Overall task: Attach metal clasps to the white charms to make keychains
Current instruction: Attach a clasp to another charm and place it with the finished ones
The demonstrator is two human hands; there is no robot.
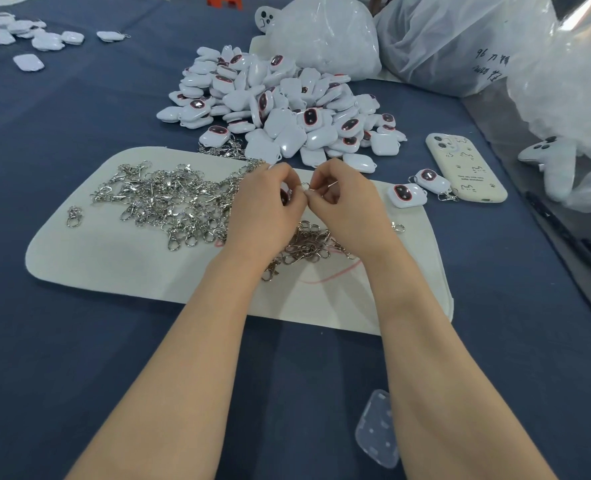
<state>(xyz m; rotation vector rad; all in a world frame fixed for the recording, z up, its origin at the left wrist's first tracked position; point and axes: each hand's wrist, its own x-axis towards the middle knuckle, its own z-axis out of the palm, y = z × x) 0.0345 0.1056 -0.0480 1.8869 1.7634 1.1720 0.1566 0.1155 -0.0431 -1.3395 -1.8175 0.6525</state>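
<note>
Head view. Left hand (265,206) curled round a white charm (284,197), right hand (344,202) pinching a clasp ring (305,186), both above the far edge of the mat (114,271). Step in hand, likely: joining the two. Next, probably: threading ring through charm loop; fine alignment needed.

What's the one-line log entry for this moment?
stage: attaching | left hand: grips charm, mostly hidden | right hand: pinches clasp ring | done: two keychains beside phone
</note>
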